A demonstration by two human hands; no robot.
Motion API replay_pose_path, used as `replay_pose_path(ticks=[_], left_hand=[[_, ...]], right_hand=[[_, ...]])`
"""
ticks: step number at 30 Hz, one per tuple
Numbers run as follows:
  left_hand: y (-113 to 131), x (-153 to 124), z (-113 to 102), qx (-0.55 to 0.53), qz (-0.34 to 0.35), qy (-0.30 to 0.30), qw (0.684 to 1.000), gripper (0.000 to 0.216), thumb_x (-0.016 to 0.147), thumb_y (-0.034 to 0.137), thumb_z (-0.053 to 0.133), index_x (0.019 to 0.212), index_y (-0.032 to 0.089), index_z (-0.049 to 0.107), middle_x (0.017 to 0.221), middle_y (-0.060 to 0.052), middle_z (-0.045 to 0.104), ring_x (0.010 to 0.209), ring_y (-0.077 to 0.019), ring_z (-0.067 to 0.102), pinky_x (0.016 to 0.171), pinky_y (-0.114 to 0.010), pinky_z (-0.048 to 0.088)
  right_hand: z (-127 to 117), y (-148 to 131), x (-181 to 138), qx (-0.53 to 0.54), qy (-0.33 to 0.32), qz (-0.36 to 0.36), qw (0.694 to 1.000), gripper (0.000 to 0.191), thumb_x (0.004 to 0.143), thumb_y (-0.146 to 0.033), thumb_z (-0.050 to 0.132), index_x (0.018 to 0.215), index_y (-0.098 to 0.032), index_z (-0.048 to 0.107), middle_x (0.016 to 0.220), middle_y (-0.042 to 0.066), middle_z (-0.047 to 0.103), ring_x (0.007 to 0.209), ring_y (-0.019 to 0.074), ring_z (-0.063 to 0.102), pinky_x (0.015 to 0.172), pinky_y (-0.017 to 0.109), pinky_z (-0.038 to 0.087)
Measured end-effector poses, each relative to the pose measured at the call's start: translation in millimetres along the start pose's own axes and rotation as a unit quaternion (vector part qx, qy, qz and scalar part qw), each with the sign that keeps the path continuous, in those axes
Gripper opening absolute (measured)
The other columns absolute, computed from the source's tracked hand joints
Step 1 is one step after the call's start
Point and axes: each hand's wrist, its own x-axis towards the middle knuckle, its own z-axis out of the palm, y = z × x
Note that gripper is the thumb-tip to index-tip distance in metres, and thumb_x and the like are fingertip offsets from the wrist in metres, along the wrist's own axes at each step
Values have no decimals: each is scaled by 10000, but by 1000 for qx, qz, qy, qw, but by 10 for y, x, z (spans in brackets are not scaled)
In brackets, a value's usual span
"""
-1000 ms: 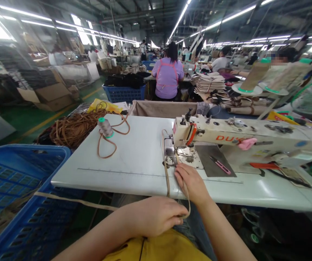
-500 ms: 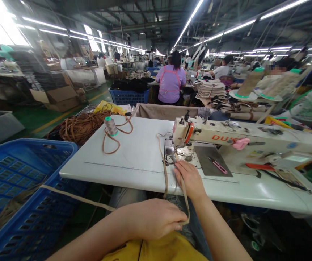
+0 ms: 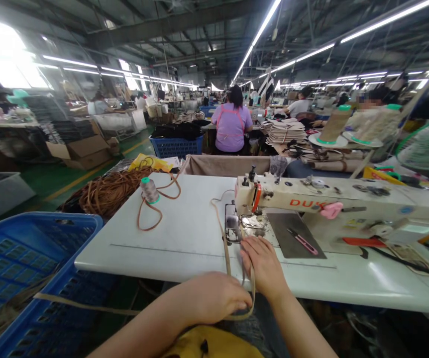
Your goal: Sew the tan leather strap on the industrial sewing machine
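My right hand (image 3: 264, 263) lies on the sewing machine table close in front of the presser foot, its fingers pressed together over a narrow beige strap (image 3: 253, 286). The strap runs under the needle area of the sewing machine (image 3: 334, 204); the exact stitching point is hard to make out. Lower down, at the table's front edge, my left hand (image 3: 220, 297) is closed with curled fingers on the same strap, which bends in a loop beside the fingertips. Another length of beige strap (image 3: 227, 253) hangs over the edge left of the foot.
A blue basket (image 3: 87, 238) at left holds more strap. On the table (image 3: 177, 223) stand a grey thread cone (image 3: 149, 191) and a looped brown cord (image 3: 151, 228). Pink thread snips (image 3: 304, 242) lie on a dark plate. A person in purple (image 3: 232, 127) sits ahead.
The camera has tipped upward, so the table sits lower in view. My left hand has come nearer the table edge, and the strap loop hangs below its fingers. My right hand stays by the foot.
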Motion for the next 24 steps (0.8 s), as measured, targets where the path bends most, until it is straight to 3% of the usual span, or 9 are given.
replay_pose_path(ticks=[3,5,9,12,16,20,24], left_hand=[[-272,108,-177,-48,-116,90,988,199,967,271,597,1027,260,786,1043,-9,822,945,-208,744,854,-265,520],[-541,200,-317,-58,-207,174,961,229,975,284,560,1027,255,781,1025,-3,816,954,-199,739,867,-256,524],[-1165,413,-578,-25,-344,273,898,335,965,224,503,1229,158,698,1191,-132,764,1081,-245,714,987,-331,513],[-1520,572,-723,-2,-418,320,850,444,940,353,598,1306,105,647,1379,-233,654,1323,-329,605,1139,-412,420],[-1772,799,-841,-11,-454,344,822,458,886,498,667,1133,117,724,1332,-259,678,1404,-399,525,1184,-482,349],[-1918,986,-898,-62,-445,370,813,216,802,396,744,803,180,738,1174,-209,757,1403,-404,516,1166,-466,340],[-1943,982,-859,-174,-407,402,801,200,782,370,746,726,191,677,936,-131,776,1166,-358,663,1023,-434,455]], right_hand=[[-26,-3,-3,10,0,-2,1000,277,1067,-248,496,1203,-208,734,1236,97,773,1204,291,696,1125,553,488],[-49,-13,3,14,-1,-2,1000,278,1060,-228,495,1204,-224,733,1237,86,774,1208,287,695,1131,550,484],[-75,-30,18,18,-7,7,1000,272,1062,-217,496,1199,-223,732,1243,78,771,1227,281,686,1144,551,472],[-63,-23,16,21,-9,14,1000,269,1061,-212,498,1195,-220,731,1248,78,769,1239,283,678,1156,553,459],[-29,-4,-3,25,-3,14,1000,280,1064,-207,487,1214,-214,723,1246,77,769,1244,283,672,1166,548,443],[-15,6,-18,36,1,20,999,279,1063,-212,495,1227,-218,720,1266,73,761,1256,268,662,1178,533,429],[-15,12,-30,52,10,28,998,261,1062,-216,502,1199,-208,723,1268,76,759,1256,260,658,1197,524,406]])
